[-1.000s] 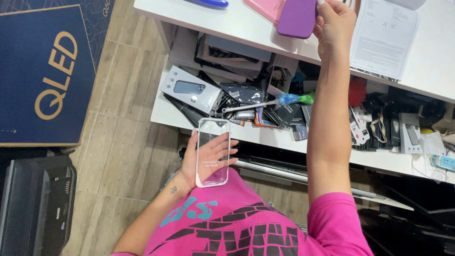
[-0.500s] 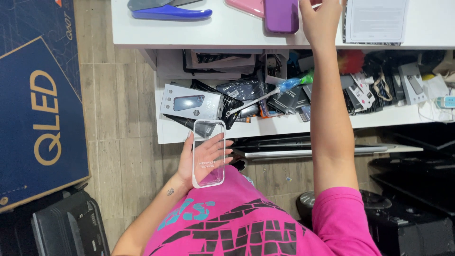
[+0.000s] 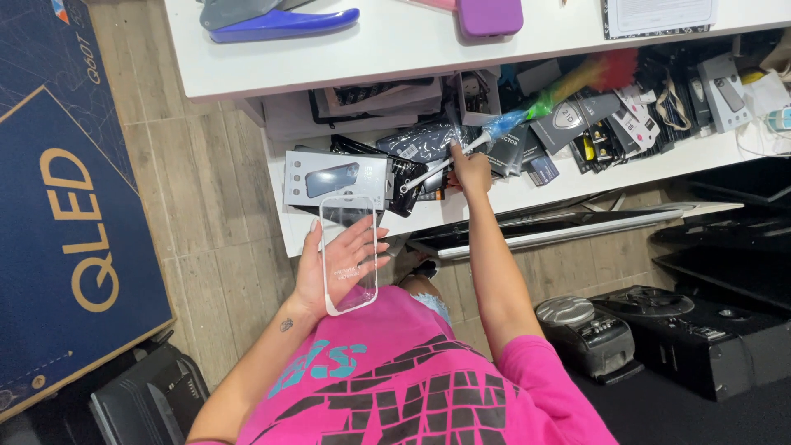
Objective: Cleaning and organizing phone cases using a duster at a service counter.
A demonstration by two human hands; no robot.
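Observation:
My left hand (image 3: 317,278) holds a clear phone case (image 3: 346,221) flat on its palm, fingers spread behind it, above my pink shirt. My right hand (image 3: 471,171) reaches out to the lower white shelf (image 3: 527,194) and rests on the packaged phone accessories there, one finger against a dark packet (image 3: 420,142). The white handle of a colourful duster (image 3: 568,82) lies just beside this hand. Whether it grips anything is not visible. A grey box with a phone picture (image 3: 336,179) lies at the shelf's left end, just beyond the clear case.
On the white tabletop (image 3: 395,53) above lie a purple phone case (image 3: 489,16), a blue tool (image 3: 284,23) and a paper sheet (image 3: 659,15). A large blue carton (image 3: 58,206) lies on the wooden floor at left. Black machines (image 3: 659,330) stand at lower right.
My right hand has left the purple case on the tabletop and come down to the cluttered lower shelf. The left hand still holds the clear case.

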